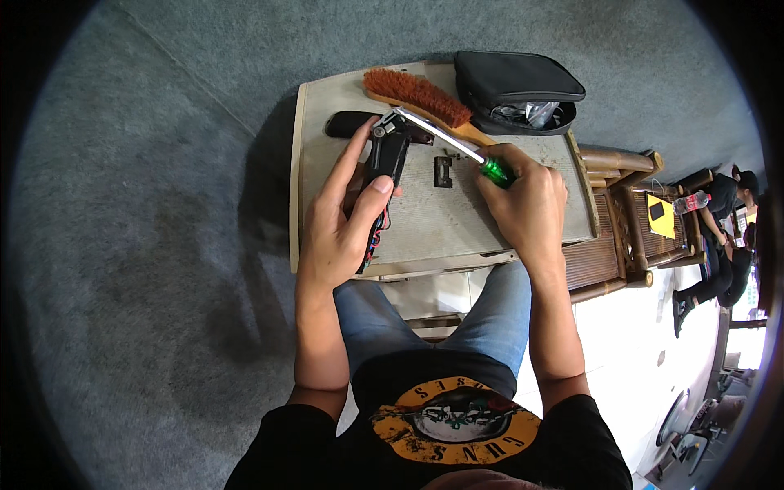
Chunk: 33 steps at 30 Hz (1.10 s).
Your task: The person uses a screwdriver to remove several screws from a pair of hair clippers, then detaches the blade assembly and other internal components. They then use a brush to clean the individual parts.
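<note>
My left hand is closed round an opened black hair clipper, holding it upright over the small table. Coloured wires show along its lower side, and bare metal parts sit at its top end. In my right hand is a screwdriver with a green handle, its shaft slanting up and left. The screwdriver's tip is at the clipper's metal head; whether it sits in a screw is too small to tell. A black casing piece lies behind the clipper. A small dark bracket-like part rests between my hands.
On the worn table lie a wooden brush with orange bristles and an open black zip case holding a cable and a plastic bag. Bamboo furniture stands at right, with a bottle and people beyond.
</note>
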Tool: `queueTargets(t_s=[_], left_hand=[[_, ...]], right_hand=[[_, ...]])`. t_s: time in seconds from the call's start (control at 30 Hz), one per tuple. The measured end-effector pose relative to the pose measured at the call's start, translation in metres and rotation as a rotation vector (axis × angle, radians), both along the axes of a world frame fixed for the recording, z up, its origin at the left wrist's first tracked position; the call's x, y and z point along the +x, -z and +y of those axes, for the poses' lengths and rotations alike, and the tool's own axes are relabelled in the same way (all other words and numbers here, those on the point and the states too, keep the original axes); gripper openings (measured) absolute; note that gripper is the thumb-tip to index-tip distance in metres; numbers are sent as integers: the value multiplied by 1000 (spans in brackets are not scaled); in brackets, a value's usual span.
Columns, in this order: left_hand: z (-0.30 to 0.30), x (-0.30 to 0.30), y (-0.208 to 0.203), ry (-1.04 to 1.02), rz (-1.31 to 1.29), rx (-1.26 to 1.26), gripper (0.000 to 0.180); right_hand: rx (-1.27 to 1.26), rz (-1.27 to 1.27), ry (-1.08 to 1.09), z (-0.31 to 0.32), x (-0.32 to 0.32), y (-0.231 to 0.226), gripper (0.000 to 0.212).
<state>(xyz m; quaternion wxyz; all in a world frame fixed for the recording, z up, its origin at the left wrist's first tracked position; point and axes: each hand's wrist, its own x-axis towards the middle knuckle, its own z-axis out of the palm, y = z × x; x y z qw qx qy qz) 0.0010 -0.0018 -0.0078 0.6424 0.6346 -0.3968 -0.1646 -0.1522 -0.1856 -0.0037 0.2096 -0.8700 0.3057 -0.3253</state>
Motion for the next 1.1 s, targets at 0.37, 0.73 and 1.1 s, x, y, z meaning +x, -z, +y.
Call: queueTargets(t_s=[0.37,0.73,1.1], left_hand=[[8,6,-8,-70,270,-74,49],[9,6,-12,-159,297,-146,56],[5,1,-13,-174,339,-153,50]], right_hand=[[545,-312,-377,3,-19,-10,39],[533,-206,-652,0,-22,-9,31],[565,-166,-589,-3,-24,-11,26]])
